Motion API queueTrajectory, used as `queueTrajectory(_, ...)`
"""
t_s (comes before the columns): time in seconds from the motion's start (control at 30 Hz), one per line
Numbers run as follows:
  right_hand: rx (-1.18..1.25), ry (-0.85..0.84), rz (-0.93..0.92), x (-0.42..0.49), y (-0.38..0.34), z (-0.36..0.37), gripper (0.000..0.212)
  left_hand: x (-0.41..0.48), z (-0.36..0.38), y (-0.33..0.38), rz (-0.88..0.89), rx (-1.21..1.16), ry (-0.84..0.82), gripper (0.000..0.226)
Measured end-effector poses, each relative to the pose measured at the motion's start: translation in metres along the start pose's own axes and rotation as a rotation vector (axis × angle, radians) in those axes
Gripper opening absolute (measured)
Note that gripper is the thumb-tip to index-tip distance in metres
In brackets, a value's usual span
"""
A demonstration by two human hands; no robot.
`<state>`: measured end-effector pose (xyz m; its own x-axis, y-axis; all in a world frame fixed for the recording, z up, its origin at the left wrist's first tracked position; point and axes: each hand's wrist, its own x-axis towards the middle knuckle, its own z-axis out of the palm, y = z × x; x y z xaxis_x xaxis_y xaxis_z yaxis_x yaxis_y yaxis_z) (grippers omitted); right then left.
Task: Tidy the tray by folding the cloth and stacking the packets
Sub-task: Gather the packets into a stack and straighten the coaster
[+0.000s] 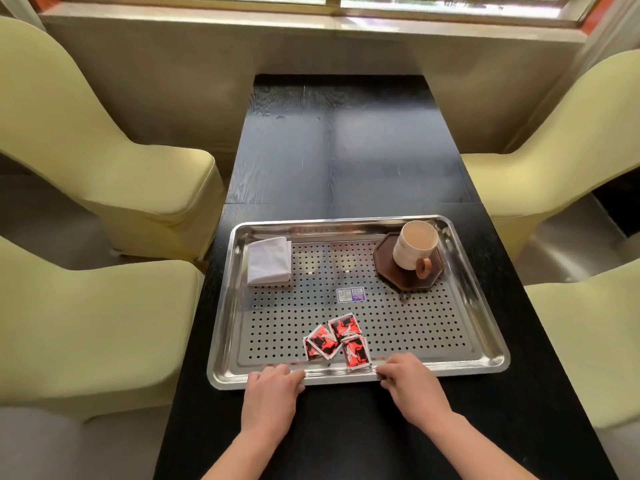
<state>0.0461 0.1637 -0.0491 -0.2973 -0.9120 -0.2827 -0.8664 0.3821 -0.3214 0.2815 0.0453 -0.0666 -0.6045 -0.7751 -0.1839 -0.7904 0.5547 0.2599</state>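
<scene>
- Stacking the packets [337, 339] looks like the step in hand. The cloth [269, 260] already lies folded, a white square in the tray's far-left corner.
- Packets: red-and-black sachets, four or five, in a loose overlapping fan on the perforated floor close to the near rim of the tray [329, 226]. The exact count is hard to read.
- Left hand [272, 388]: the grip is slack, with fingers laid flat over the near rim and holding nothing.
- Right hand [414, 381]: the fingers are bent down onto the rim and nothing is pinched. The fingertips are just beside the nearest packet. I cannot tell whether either thumb hooks under the rim.
- I'd steady the tray with the left hand and work with the right.
- Flat sachets on steel are hard to pinch, so I'd slide each one onto the next rather than lift it straight off.
- I'd square the edges with both hands, because slick foil will likely slip.
- The holes may snag corners, so I'd push gently.
- I'd keep the pile away from the cup [414, 245] on its dark coaster [384, 270] at far right. The cup holds a pale drink.
- The tray sits on the black counter [346, 150].
</scene>
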Motion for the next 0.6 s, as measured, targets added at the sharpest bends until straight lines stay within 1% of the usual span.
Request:
queueTrajectory(0.23,0.017,-0.053,-0.005,-0.032,0.002,0.007,0.012,-0.040,0.013,0.005,-0.014,0.021,-0.034,0.006)
queueTrajectory(0.33,0.030,-0.065,-0.006,-0.051,-0.005,0.016,0.012,-0.058,0.015,-0.001,-0.012,0.058,-0.091,0.026)
queueTrajectory(0.4,0.035,-0.060,-0.006,-0.064,-0.011,0.021,0.014,-0.069,0.016,-0.004,-0.018,0.066,-0.101,0.035)
queueTrajectory(0.5,0.042,-0.072,0.008,-0.080,-0.017,0.029,0.018,-0.084,0.021,-0.006,-0.011,0.034,-0.132,0.045)
queueTrajectory(0.6,0.044,-0.131,0.007,-0.093,-0.021,0.035,0.020,-0.099,0.029,-0.010,-0.011,-0.005,-0.207,0.050)
